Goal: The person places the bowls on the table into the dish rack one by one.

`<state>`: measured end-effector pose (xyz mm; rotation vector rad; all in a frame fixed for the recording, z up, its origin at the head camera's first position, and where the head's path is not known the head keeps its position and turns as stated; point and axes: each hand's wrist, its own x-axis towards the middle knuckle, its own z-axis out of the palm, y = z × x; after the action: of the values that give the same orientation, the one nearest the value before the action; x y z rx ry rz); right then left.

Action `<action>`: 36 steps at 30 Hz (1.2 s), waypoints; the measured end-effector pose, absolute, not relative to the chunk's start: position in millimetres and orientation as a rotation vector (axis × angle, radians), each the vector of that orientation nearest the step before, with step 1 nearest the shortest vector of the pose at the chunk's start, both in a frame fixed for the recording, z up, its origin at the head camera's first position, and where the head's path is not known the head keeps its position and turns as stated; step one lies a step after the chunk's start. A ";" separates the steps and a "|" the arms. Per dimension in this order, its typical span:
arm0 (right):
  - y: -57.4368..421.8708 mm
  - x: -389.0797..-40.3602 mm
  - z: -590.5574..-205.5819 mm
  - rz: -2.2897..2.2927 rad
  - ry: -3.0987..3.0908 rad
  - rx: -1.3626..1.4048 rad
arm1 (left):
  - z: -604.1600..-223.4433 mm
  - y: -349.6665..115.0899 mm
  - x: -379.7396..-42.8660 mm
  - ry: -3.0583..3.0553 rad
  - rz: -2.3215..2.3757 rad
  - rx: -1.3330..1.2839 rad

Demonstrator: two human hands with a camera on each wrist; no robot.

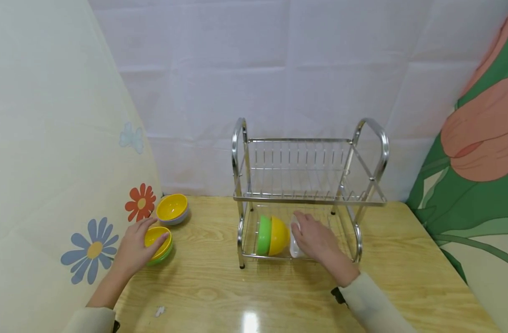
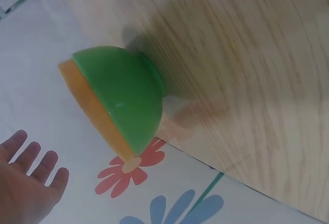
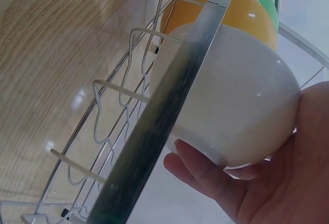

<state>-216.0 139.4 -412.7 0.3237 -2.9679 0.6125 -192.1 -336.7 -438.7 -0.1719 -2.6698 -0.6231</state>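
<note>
My right hand (image 1: 315, 237) grips a white bowl (image 3: 236, 95) that stands on its side in the lower tier of a metal dish rack (image 1: 297, 200). Beside it in that tier, a yellow bowl (image 1: 280, 237) and a green bowl (image 1: 263, 236) also stand on edge. On the left, my left hand (image 1: 136, 246) hovers with spread fingers around a small stack: an orange-yellow bowl (image 2: 95, 111) nested in a green bowl (image 2: 123, 93). The left wrist view shows its fingers apart from these bowls.
Behind the left stack sits another stack, a yellow bowl (image 1: 172, 207) inside a lavender bowl (image 1: 180, 219). The rack's upper tier (image 1: 300, 178) overhangs the lower one. A white cloth (image 1: 204, 92) hangs behind the wooden table (image 1: 204, 286).
</note>
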 end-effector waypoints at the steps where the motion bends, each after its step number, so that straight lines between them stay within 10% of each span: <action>1: 138.9 -216.1 -413.0 0.610 -2.966 0.327 | -439.3 -337.9 -192.3 -2.673 -0.624 -0.169; 36: 119.5 -226.9 -422.7 0.579 -3.006 0.355 | -468.4 -367.8 -193.0 -2.812 -0.643 -0.021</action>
<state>-226.9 119.5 -422.7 0.3547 -3.0057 0.5791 -193.0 -367.8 -468.4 -0.0210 -2.8118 -0.6431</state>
